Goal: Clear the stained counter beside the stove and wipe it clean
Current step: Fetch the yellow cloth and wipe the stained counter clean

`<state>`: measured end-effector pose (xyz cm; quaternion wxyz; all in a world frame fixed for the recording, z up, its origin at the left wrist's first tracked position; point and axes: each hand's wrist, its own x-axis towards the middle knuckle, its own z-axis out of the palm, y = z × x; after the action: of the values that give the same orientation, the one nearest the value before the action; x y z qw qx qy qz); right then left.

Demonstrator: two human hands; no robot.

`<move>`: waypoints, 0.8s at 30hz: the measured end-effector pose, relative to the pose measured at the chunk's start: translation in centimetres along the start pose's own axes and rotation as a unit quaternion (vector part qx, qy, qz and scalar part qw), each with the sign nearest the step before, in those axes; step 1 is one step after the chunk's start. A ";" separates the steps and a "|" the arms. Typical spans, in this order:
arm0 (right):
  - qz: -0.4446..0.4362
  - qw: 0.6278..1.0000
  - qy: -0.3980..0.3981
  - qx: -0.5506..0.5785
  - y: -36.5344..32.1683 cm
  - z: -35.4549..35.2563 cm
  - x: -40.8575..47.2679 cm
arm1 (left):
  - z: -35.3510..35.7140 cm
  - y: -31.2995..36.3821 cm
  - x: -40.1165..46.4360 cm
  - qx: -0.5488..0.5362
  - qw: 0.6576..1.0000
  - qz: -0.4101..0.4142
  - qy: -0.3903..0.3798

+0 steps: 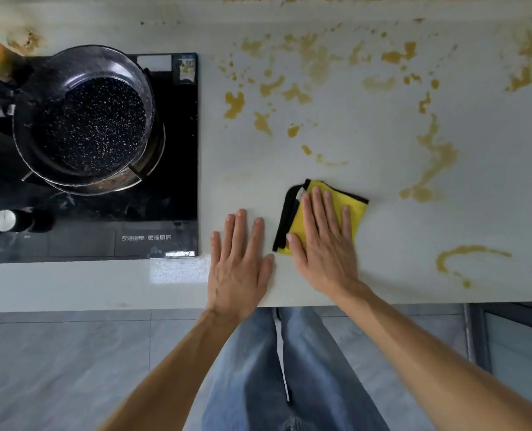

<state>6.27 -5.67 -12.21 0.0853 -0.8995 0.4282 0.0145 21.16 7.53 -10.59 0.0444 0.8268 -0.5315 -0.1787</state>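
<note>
Two hands [285, 253], one cloth [356, 209], one pan [84, 119]

We find open counter [383, 144] far and right of the cloth [355, 209]; the pan [84, 119] on the stove [177, 181] blocks the left.

A folded yellow cloth [348, 202] with a black edge lies flat on the pale table [383, 144] near its front edge, my right grip [324, 241] pressing on it with straight fingers. Brownish-yellow stains [439, 157] spatter the table beyond the cloth and to its right, toward the back edge. The strip between the cloth and the black stove [171, 150] looks clean.
</note>
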 end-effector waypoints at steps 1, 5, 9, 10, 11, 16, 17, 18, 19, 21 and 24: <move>-0.020 1.000 -0.004 -0.004 0.8 0.2 -1.4 | 0.0 0.0 0.0 0.001 1.000 0.000 0.001; 0.012 1.000 0.005 -0.024 4.1 0.2 -0.6 | 0.6 0.2 -0.4 -0.008 1.000 -0.014 0.018; 0.078 0.997 0.006 -0.017 3.1 -0.5 5.0 | 1.3 0.6 -1.3 -0.017 0.999 -0.028 0.041; 0.071 0.997 0.007 -0.014 2.0 -0.5 6.2 | 1.4 0.6 -1.4 -0.017 0.998 -0.029 0.044; 0.056 0.998 0.009 -0.010 0.8 -0.3 7.2 | 1.5 0.7 -1.4 -0.018 0.998 -0.030 0.047; -0.100 0.995 0.003 -0.027 -2.7 0.7 6.3 | 2.0 0.7 -2.8 -0.017 0.997 -0.051 0.049; -0.125 0.992 0.000 -0.029 -2.2 0.7 5.6 | 2.0 0.6 -3.1 -0.016 0.997 -0.052 0.049; -0.144 0.989 -0.001 -0.030 -1.6 0.7 5.0 | 2.1 0.6 -3.3 -0.015 0.997 -0.051 0.049; -0.158 0.987 -0.002 -0.033 -1.1 0.6 4.4 | 2.1 0.5 -3.4 -0.015 0.997 -0.048 0.050; -0.165 0.986 -0.003 -0.040 -0.4 0.5 4.5 | 2.2 0.4 -3.3 -0.019 0.997 -0.043 0.054; -0.114 0.993 -0.001 -0.041 -1.8 0.2 7.7 | 2.6 0.2 -3.3 -0.021 0.997 -0.041 0.059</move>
<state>12.55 -10.45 -12.91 0.0501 -0.9454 0.3214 0.0227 18.86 10.73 -12.15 0.0859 0.8561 -0.4893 -0.1428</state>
